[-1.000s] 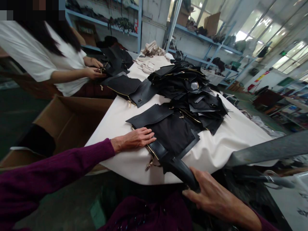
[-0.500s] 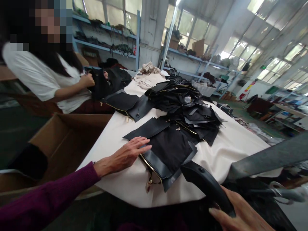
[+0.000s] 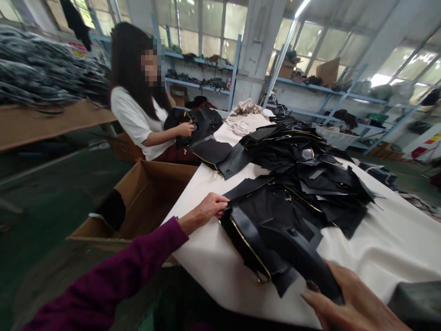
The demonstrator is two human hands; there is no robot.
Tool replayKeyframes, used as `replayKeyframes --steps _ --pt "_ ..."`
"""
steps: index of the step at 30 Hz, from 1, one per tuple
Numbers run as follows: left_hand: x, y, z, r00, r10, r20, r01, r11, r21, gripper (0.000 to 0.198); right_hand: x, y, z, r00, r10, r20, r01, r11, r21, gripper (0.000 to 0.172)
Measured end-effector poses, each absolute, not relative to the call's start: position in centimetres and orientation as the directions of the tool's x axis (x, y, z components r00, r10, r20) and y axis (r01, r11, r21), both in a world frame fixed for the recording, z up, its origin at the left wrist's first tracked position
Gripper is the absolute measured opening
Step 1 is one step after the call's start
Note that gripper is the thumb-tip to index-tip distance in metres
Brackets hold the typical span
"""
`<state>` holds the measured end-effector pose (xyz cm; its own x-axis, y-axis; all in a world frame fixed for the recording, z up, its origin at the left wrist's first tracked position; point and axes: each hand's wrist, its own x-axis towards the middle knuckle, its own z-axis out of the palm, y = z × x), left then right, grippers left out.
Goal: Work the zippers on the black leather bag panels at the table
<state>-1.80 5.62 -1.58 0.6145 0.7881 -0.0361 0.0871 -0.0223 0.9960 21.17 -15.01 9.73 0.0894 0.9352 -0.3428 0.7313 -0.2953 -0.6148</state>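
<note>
Tool (image 3: 303, 253), one; zippered black piece (image 3: 251, 236), one, at table's (image 3: 360, 246) near edge.
Left hand (image 3: 209, 210) pinches piece, arm outstretched; right hand (image 3: 354, 299) grips tool.

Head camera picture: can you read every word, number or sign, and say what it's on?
None can be read.
Cardboard box at the back: marks too small and blurred.
Red patch at upper left: too blurred.
Red-and-yellow strip at right edge: too blurred.
Black tool in the right hand: no letters show.

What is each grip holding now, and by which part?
The left grip pinches the zippered black piece at its left corner. The right grip is wrapped around the near end of the curved black tool.
</note>
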Motion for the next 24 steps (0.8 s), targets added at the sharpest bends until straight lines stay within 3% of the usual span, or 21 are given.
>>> replayKeyframes --steps 2,6,11,19,24 --pt "-1.6 5.1 -1.2 0.625 0.778 -0.067 0.001 0.085 0.996 0.018 20.4 -13.8 10.1 0.084 0.936 -0.341 0.744 -0.287 -0.604 0.031" --pt "-1.1 4.1 -1.1 0.635 0.768 -0.088 -0.144 0.229 0.963 0.017 19.5 -11.7 9.3 -0.021 0.944 -0.330 0.733 -0.210 -0.647 0.022" --pt "-0.4 2.9 -1.3 0.663 0.742 -0.099 -0.401 0.464 0.790 0.013 18.4 -9.1 8.2 -0.064 0.952 -0.299 0.698 -0.172 -0.696 0.017" --pt "0.3 3.0 -2.2 0.618 0.763 -0.191 -0.471 0.553 0.687 0.016 20.1 -9.1 9.5 -0.038 0.968 -0.250 0.715 -0.148 -0.683 0.023" --pt "0.5 3.3 -2.5 0.627 0.760 -0.170 -0.473 0.545 0.692 0.014 20.2 -10.9 9.5 0.021 0.938 -0.347 0.766 -0.238 -0.597 0.021"
